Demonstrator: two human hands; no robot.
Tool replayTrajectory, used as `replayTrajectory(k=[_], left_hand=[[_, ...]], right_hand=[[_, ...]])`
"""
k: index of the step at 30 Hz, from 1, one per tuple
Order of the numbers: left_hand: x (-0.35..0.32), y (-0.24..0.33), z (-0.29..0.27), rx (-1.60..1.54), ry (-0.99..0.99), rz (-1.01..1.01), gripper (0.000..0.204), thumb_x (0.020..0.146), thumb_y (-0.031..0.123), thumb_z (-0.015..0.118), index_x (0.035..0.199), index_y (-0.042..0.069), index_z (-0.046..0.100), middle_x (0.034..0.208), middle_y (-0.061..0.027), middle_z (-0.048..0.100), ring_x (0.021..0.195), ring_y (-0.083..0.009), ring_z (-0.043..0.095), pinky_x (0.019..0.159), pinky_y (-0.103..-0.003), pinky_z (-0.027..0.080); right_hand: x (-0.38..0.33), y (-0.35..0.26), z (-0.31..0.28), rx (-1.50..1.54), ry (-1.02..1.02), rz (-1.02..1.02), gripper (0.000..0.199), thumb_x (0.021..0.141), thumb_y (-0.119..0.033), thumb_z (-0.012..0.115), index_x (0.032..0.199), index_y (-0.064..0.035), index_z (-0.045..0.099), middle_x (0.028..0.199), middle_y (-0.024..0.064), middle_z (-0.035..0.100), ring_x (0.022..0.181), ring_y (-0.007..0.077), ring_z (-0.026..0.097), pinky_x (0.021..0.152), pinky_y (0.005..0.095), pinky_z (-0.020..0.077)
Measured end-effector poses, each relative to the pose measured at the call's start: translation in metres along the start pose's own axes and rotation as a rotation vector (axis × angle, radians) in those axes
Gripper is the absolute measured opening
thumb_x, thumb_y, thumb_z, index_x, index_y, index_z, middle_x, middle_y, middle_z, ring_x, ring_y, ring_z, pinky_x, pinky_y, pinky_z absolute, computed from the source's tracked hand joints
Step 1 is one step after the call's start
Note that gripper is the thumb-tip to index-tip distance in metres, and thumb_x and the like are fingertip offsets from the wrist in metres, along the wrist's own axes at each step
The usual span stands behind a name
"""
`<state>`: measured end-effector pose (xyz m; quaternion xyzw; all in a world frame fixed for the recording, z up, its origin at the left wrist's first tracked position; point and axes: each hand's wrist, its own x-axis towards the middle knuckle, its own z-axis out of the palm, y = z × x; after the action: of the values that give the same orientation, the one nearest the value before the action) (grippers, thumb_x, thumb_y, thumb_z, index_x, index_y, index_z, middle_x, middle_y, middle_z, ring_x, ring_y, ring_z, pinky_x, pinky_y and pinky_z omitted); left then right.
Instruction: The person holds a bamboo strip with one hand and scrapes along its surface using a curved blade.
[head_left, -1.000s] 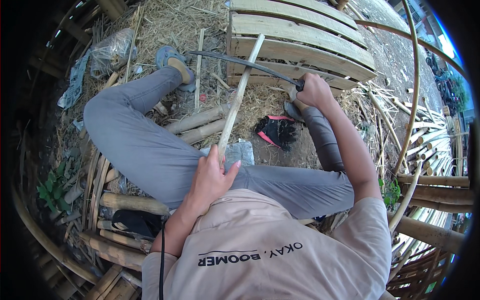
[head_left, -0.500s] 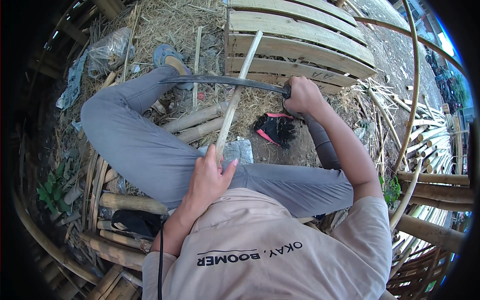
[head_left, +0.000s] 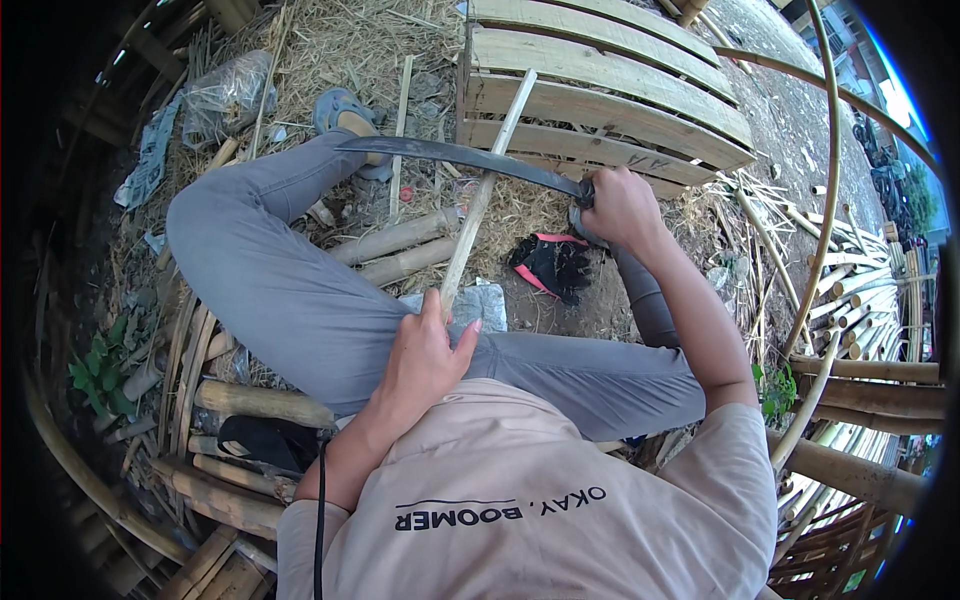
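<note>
My left hand [head_left: 426,358] is closed round the near end of a pale split-bamboo strip [head_left: 487,190], close to my lap. The strip slants away from me, its far end in front of a slatted crate. In my right hand [head_left: 622,208] is the handle of a long, dark, slightly curved machete [head_left: 450,153]. Its blade points left and crosses over the strip around the middle; whether the edge bites into the bamboo I cannot tell. Below the blade, a black glove with pink trim [head_left: 552,266] lies on the ground between my legs.
A wooden slatted crate [head_left: 600,95] stands ahead. Bamboo lengths [head_left: 400,245] lie on the straw-strewn ground between my feet. A clear plastic bag [head_left: 228,98] is at the far left. Cut bamboo poles [head_left: 850,290] are stacked at right, behind a bent bamboo pole [head_left: 826,180].
My right hand and the machete have come slightly nearer and to the right, with the blade tilting down toward the handle. My left hand keeps its hold on the strip.
</note>
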<state>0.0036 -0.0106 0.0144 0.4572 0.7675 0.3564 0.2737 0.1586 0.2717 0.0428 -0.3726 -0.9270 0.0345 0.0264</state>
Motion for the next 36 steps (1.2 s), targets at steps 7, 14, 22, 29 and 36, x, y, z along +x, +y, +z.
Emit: replayTrajectory(k=[7, 14, 22, 29, 36], left_hand=[[0.002, 0.005, -0.001, -0.045, -0.008, -0.049, 0.038, 0.086, 0.022, 0.078, 0.092, -0.003, 0.050, 0.062, -0.0176, 0.058, 0.050, -0.0294, 0.059, 0.049, -0.041, 0.046], [-0.002, 0.002, 0.000, -0.020, 0.018, -0.029, 0.038, 0.085, 0.023, 0.078, 0.093, -0.003, 0.051, 0.062, -0.0174, 0.058, 0.050, -0.0307, 0.058, 0.050, -0.042, 0.046], [-0.001, 0.004, 0.000, -0.041, 0.008, -0.044, 0.038, 0.085, 0.024, 0.078, 0.094, -0.002, 0.052, 0.064, -0.0175, 0.059, 0.051, -0.0299, 0.059, 0.050, -0.042, 0.047], [-0.001, 0.003, 0.000, -0.022, 0.010, -0.018, 0.037, 0.086, 0.023, 0.077, 0.094, -0.003, 0.051, 0.061, -0.0173, 0.058, 0.049, -0.0300, 0.059, 0.049, -0.041, 0.046], [-0.003, 0.003, 0.004, 0.077, 0.011, -0.012, 0.035, 0.089, 0.020, 0.074, 0.097, -0.004, 0.049, 0.062, -0.0224, 0.059, 0.055, -0.0388, 0.064, 0.053, -0.047, 0.049]], right_hand=[[0.032, 0.033, 0.022, -0.001, 0.115, 0.105, 0.029, 0.066, -0.019, 0.073, 0.090, -0.0019, 0.074, 0.089, 0.0254, 0.071, 0.087, 0.0404, 0.071, 0.082, 0.0474, 0.0579], [0.006, 0.005, -0.005, -0.100, 0.037, -0.009, 0.030, 0.066, -0.019, 0.073, 0.092, -0.0038, 0.074, 0.084, 0.0234, 0.071, 0.083, 0.0400, 0.072, 0.081, 0.0465, 0.0585], [0.036, 0.042, -0.001, -0.111, 0.103, 0.090, 0.026, 0.068, -0.018, 0.073, 0.089, -0.0032, 0.073, 0.084, 0.0221, 0.072, 0.082, 0.0401, 0.071, 0.079, 0.0469, 0.0587], [0.015, 0.013, -0.007, -0.102, 0.033, -0.056, 0.030, 0.066, -0.018, 0.072, 0.092, -0.0038, 0.075, 0.082, 0.0221, 0.072, 0.082, 0.0388, 0.072, 0.080, 0.0461, 0.0586], [0.036, 0.027, 0.006, 0.012, 0.000, 0.047, 0.029, 0.065, -0.017, 0.072, 0.088, -0.0001, 0.074, 0.087, 0.0254, 0.072, 0.087, 0.0412, 0.071, 0.083, 0.0460, 0.0581]])
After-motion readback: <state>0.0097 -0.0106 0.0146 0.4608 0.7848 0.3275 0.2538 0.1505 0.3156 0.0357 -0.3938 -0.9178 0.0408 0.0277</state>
